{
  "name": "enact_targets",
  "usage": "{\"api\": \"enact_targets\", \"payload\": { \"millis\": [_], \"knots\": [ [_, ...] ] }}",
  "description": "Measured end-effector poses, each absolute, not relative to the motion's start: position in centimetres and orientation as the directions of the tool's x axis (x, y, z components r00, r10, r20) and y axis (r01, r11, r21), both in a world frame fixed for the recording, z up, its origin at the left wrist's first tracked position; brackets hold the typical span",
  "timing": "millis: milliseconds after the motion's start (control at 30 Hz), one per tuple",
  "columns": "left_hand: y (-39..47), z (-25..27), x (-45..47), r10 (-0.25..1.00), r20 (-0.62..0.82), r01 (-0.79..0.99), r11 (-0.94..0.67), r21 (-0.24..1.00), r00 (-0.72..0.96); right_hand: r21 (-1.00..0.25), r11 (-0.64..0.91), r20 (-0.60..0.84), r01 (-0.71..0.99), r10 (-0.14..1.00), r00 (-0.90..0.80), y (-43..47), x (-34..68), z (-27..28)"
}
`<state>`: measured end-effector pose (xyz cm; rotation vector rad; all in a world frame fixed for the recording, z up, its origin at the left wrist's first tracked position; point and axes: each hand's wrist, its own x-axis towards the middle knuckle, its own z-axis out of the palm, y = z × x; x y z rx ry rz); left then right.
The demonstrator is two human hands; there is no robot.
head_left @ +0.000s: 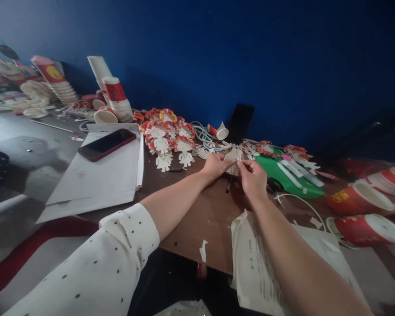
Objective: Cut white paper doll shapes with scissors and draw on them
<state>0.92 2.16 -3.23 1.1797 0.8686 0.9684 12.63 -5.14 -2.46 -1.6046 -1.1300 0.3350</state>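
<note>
Both hands meet over the brown table (pixel 191 219), holding a small pale piece of paper (pixel 233 157) between them. My left hand (pixel 215 166) grips its left side, fingers closed. At its right edge my right hand (pixel 253 176) pinches with thumb and fingertips. Part of the paper is hidden by the fingers. Just left of my hands lies a cluster of paper doll figures (pixel 161 140) with red and orange ruffled edges. Beyond the hands a dark phone (pixel 240 123) leans against the blue wall, beside a light-blue cable (pixel 202 134) and a small cut paper cup (pixel 221 131).
A red-edged phone (pixel 107 145) rests on white sheets (pixel 85 184) at left. Stacked paper cups (pixel 118 98) stand behind. To the right are a green sheet (pixel 273 171) with markers (pixel 289 173), black scissors (pixel 274 184), red paper cups (pixel 362 228) and a plastic bag (pixel 250 259).
</note>
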Motion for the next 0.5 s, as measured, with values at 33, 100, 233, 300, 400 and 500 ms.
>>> {"api": "enact_targets", "payload": {
  "millis": [33, 100, 233, 300, 400, 500],
  "knots": [
    [2.09, -3.21, 0.90, 0.936, -0.027, -0.120, 0.074, 0.990, 0.351, -0.862, 0.041, 0.333, 0.505, 0.797, 0.503, -5.18, 12.61, -2.31],
    [1.99, -3.24, 0.87, 0.932, 0.012, -0.045, 0.005, 0.999, 0.363, -0.841, 0.033, 0.352, 0.541, 0.792, 0.499, -5.25, 12.59, -2.01],
    [2.02, -3.46, 0.88, 0.932, 0.005, -0.001, -0.006, 1.000, 0.362, -0.807, 0.014, 0.376, 0.590, 0.783, 0.496, -5.30, 12.54, -1.59],
    [2.10, -3.52, 0.88, 0.927, 0.002, -0.013, 0.003, 1.000, 0.375, -0.806, 0.010, 0.374, 0.592, 0.784, 0.496, -5.30, 12.51, -1.51],
    [2.16, -3.44, 0.83, 0.915, -0.021, -0.041, 0.041, 0.998, 0.404, -0.807, 0.004, 0.371, 0.590, 0.782, 0.502, -5.31, 12.50, -1.50],
    [2.14, -3.24, 0.75, 0.902, -0.048, -0.112, 0.106, 0.988, 0.428, -0.812, 0.006, 0.369, 0.584, 0.780, 0.505, -5.35, 12.61, -1.54]
  ]
}}
